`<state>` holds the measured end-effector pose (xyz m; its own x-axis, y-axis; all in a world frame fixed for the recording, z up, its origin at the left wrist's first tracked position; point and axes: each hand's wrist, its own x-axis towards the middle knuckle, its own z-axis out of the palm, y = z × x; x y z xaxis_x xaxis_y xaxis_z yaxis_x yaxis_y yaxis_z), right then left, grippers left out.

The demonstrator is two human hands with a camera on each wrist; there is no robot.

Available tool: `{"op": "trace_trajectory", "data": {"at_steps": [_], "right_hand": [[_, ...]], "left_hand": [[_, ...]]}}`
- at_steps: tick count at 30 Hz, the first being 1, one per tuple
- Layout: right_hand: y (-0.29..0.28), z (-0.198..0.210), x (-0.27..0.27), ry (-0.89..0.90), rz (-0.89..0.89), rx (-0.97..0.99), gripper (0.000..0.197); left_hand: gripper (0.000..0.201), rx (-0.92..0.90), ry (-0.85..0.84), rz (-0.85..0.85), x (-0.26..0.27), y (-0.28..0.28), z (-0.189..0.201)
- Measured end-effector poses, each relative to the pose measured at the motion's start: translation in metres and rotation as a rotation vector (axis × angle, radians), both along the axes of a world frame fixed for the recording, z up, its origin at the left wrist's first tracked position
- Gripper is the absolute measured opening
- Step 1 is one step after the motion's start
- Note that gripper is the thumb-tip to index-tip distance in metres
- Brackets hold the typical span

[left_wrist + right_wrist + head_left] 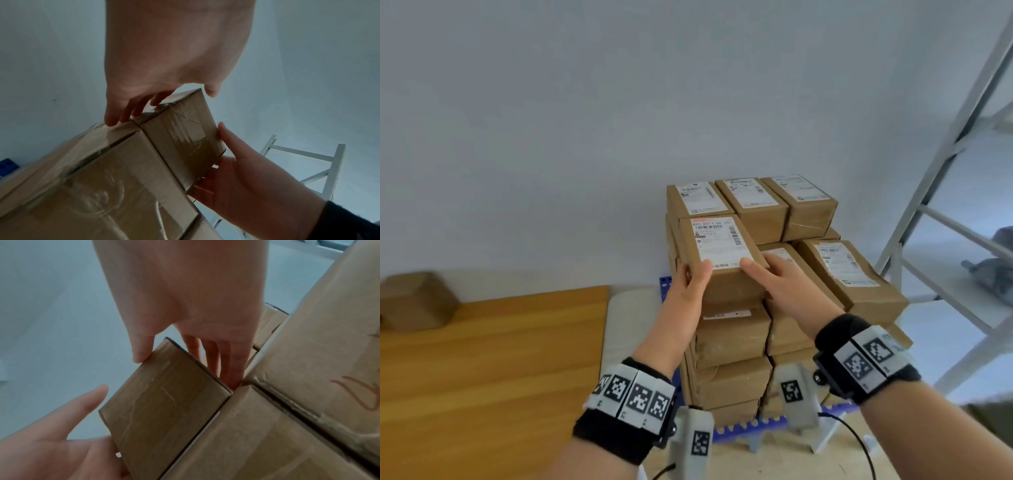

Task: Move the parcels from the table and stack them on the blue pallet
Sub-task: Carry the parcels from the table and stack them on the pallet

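Note:
A brown cardboard parcel (719, 246) with a white label lies on top of the front-left column of stacked parcels (732, 377) on the blue pallet (743, 430). My left hand (693, 277) grips its near left corner, thumb on top and fingers down the left side. My right hand (774, 284) grips the near right corner, thumb on the top edge. In the right wrist view its fingers (230, 363) reach down between the parcel (164, 402) and the neighbouring box. The left wrist view shows the parcel's (180, 142) taped end between both hands.
A wooden table (482, 359) stands at the left, with one brown parcel (414, 301) at its far left corner. A white metal shelf frame (935, 205) rises to the right of the pallet. A black cable (859, 442) lies on the floor near the pallet's front.

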<state>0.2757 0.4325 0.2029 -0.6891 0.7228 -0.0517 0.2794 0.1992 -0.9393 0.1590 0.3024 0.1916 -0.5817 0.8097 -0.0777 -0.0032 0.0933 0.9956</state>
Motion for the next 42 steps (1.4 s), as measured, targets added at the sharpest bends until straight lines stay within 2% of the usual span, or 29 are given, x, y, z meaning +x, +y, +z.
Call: {"op": "trace_trajectory", "data": {"at_steps": [4,8,12,15,20,23,27,31,34,42], "right_hand": [[0.003,0.001,0.004,0.008,0.035,0.028,0.051],[0.005,0.002,0.006,0.000,0.059,0.071,0.050],[0.010,-0.001,0.006,-0.023,0.081,0.104,0.064],[0.011,-0.001,0.006,-0.007,0.061,0.168,0.082],[0.001,0.032,0.007,0.120,-0.096,0.307,0.059],[-0.016,0.057,-0.001,0.216,-0.088,0.363,0.053],[-0.049,0.074,-0.030,0.297,-0.022,0.374,0.047],[-0.096,0.069,-0.075,0.312,0.083,0.342,0.044],[-0.140,0.054,-0.122,0.307,0.155,0.293,0.045],[-0.284,0.009,-0.262,0.151,0.325,0.125,0.047]], "left_hand": [[0.080,-0.007,0.052,0.066,0.008,0.007,-0.004],[0.068,0.002,0.048,0.102,0.013,0.010,-0.003],[0.066,-0.011,0.046,0.130,0.015,0.010,-0.002],[0.064,-0.025,0.055,0.147,0.018,0.008,0.003],[0.076,-0.084,0.127,0.214,0.014,-0.009,0.014],[0.072,-0.079,0.166,0.288,0.005,-0.029,0.025],[0.058,-0.042,0.221,0.386,-0.025,-0.070,0.034],[0.054,-0.072,0.214,0.490,-0.067,-0.130,0.036],[0.054,-0.116,0.204,0.556,-0.101,-0.187,0.032],[0.053,-0.305,0.194,0.722,-0.213,-0.356,0.005]]}}
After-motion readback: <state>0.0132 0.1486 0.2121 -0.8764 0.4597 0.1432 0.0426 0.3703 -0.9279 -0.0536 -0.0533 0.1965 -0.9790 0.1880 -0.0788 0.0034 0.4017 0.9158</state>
